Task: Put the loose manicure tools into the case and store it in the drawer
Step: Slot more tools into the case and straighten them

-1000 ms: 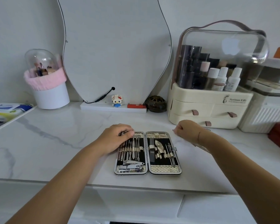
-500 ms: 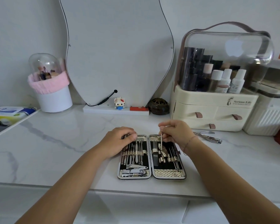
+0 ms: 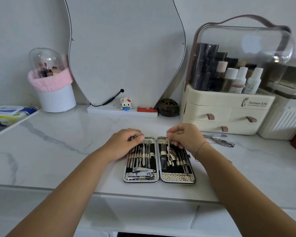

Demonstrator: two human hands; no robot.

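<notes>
An open manicure case (image 3: 159, 178) lies flat on the white marble counter, both halves lined with steel tools under gold straps. My left hand (image 3: 125, 144) rests on the top left corner of the case, fingers curled over the tool tips there. My right hand (image 3: 183, 137) hovers over the right half and pinches a thin metal tool (image 3: 168, 151) that points down into the straps. A loose pair of steel nippers (image 3: 219, 138) lies on the counter to the right of the case. The cream drawer unit (image 3: 224, 117) stands behind, its three drawers shut.
A curvy mirror (image 3: 126, 48) leans at the back on a white base with a small figurine (image 3: 126, 103) and a dark round ornament (image 3: 167, 107). A white cup with pink cuff (image 3: 53, 89) stands at back left. A clear-lidded cosmetics compartment tops the drawers.
My right hand came from the right side of the counter to the case's right half, now holding a thin tool and lowering it into the straps. The left hand stayed put.
</notes>
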